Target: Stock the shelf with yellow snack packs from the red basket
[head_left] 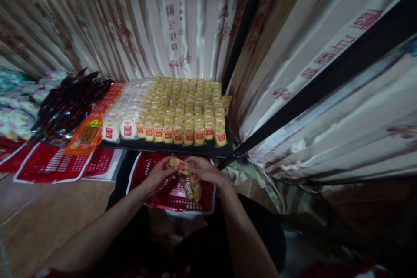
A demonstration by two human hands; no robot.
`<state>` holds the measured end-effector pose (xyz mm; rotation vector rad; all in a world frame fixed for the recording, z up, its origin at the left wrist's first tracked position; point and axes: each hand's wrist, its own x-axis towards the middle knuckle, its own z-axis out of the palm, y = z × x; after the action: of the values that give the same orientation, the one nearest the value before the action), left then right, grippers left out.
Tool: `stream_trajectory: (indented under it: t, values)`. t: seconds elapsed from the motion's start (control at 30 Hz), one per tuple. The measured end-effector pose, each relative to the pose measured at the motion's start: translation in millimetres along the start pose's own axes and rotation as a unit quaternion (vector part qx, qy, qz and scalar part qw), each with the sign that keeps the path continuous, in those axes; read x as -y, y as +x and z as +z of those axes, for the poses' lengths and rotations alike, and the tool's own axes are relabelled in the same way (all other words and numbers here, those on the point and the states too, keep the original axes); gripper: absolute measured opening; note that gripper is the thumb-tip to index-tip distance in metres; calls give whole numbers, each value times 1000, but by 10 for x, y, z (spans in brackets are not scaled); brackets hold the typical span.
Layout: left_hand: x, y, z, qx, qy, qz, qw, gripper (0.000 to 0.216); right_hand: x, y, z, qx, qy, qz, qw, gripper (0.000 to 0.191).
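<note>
Both hands meet over a red plastic basket (153,202) on my lap. My left hand (158,176) and my right hand (204,170) are closed together on a small yellow snack packet (179,164) with a red label. A few more yellow packets (193,190) lie in the basket just below my right hand. Beyond the hands, a black tray (208,149) carries several neat rows of the same yellow packets (185,106), with white packets (125,115) in rows on its left part.
Orange snack packs (87,132) and dark packets (68,104) lie left of the tray. Red baskets (48,163) rest flat on the floor at left. A striped beige curtain (146,21) hangs behind, and a black frame bar (325,84) runs diagonally on the right.
</note>
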<state>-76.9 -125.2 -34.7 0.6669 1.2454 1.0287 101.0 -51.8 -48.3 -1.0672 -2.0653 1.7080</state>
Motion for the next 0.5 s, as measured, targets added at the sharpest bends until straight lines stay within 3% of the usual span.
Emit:
stream_trajectory:
  t: [0.17,0.27,0.5]
  values:
    - [-68,-36,63,-15,66,35,997,44,103,-122,58,2,120,-4,993,46]
    - [-207,-31,91,-21,132,66,989,41,192,-176,95,-28,148,-1,989,50]
    - [-860,100,246,-14,234,177,956,54,468,-96,74,-259,137,-93,952,40]
